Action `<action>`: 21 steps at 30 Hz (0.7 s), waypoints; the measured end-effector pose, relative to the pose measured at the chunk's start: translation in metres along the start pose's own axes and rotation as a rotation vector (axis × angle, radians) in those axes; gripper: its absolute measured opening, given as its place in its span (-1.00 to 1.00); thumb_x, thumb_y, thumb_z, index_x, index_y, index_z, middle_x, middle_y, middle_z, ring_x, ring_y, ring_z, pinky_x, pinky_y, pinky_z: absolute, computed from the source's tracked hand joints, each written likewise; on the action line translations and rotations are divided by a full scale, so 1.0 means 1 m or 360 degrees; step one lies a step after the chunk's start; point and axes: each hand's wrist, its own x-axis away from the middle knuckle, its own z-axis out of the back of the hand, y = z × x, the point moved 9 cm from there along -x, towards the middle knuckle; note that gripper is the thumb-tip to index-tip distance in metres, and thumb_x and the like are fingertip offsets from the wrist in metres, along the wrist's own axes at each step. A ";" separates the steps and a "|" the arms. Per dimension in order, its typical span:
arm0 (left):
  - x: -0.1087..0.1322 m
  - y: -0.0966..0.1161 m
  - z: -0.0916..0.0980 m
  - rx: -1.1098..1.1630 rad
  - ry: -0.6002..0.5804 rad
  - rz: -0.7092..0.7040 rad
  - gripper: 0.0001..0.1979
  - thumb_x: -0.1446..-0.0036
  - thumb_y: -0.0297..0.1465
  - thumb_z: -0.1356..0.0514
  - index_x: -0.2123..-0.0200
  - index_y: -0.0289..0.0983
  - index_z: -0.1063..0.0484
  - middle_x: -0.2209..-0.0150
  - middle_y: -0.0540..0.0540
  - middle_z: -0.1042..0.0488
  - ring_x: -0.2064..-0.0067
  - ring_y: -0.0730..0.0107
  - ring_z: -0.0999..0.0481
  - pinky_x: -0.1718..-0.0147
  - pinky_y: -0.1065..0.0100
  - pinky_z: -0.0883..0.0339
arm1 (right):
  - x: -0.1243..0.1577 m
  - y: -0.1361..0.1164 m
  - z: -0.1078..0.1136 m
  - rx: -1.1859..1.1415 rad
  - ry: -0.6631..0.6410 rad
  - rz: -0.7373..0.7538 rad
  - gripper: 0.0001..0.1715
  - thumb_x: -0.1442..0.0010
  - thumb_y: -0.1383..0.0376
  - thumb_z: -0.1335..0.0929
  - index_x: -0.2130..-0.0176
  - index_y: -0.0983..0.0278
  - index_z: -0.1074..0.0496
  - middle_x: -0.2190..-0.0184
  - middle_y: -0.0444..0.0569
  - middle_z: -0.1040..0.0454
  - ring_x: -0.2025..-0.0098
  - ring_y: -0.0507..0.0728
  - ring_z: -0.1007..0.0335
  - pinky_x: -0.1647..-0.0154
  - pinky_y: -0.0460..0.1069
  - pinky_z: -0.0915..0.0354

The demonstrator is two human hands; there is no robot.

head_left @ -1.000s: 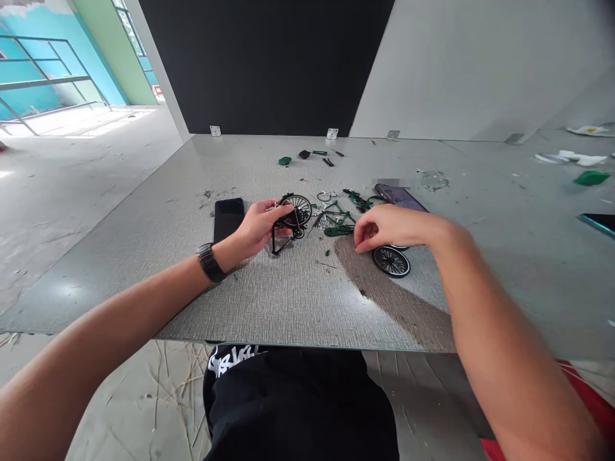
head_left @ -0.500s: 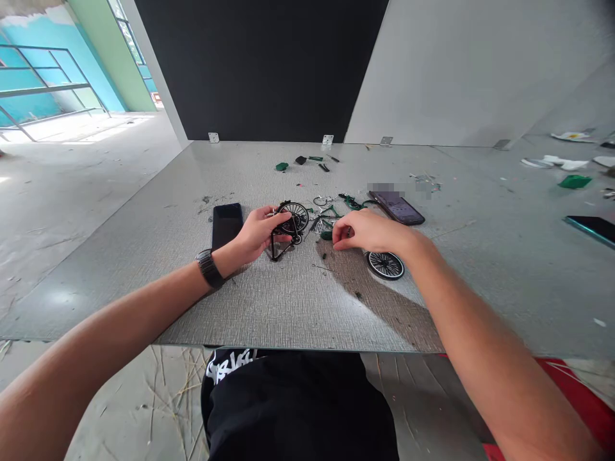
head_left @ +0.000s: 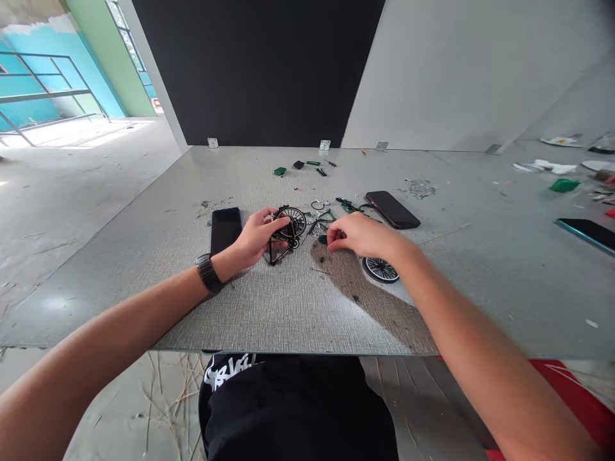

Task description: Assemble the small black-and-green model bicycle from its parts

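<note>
At the middle of the grey, textured counter (head_left: 288, 307), both hands work over the scattered parts of a small model bicycle. The left hand (head_left: 254, 238), with a dark watch (head_left: 207, 273) on its wrist, holds a wheel assembly (head_left: 294, 221), a black spoked wheel joined to a thin black frame. Its thumb and fingers are closed around the near side of the wheel, and the frame's lower corner rests on the counter just below the hand.

The right hand (head_left: 362, 235) lies palm down just to the right, with a narrow gap between the two hands. Its fingers are curled close together, the tips pointing down at a small green piece (head_left: 322, 239) on the counter. They touch or nearly touch it, but I cannot tell whether they actually grip it.

A loose spoked wheel (head_left: 380, 269) lies flat beside the right wrist, partly hidden by it. Behind the hands sits a tangle of green frame parts (head_left: 350, 205) and thin metal bits. A dark phone (head_left: 225, 228) lies face up just left of the left hand, and a second phone (head_left: 393, 209) lies at an angle beyond the right hand. Further back, near the counter's far edge, a few small green and black bits (head_left: 280, 171) lie well apart from the rest.
</note>
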 end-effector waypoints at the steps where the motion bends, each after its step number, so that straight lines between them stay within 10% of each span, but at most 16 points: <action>1: 0.001 0.000 0.000 -0.0013 0.0003 -0.0007 -0.86 -0.17 -0.46 -0.32 0.24 -0.30 -0.41 0.31 -0.07 -0.46 0.37 0.48 -0.48 0.47 0.42 -0.50 | 0.000 -0.003 0.000 0.0006 0.0008 0.0021 -0.92 -0.09 0.23 -0.49 0.42 0.18 -0.58 0.50 -0.10 -0.51 0.51 0.07 -0.33 0.44 0.04 -0.15; 21: 0.015 0.026 -0.010 -0.0264 0.0054 -0.0401 -0.75 -0.08 -0.40 -0.35 0.24 -0.26 -0.32 0.35 -0.01 -0.40 0.34 0.46 -0.45 0.45 0.40 -0.55 | 0.016 -0.080 0.029 -0.0209 0.0791 0.0487 -0.82 -0.40 0.18 -0.29 0.26 0.18 -0.37 0.19 -0.03 -0.46 0.26 0.11 -0.36 0.21 0.03 -0.24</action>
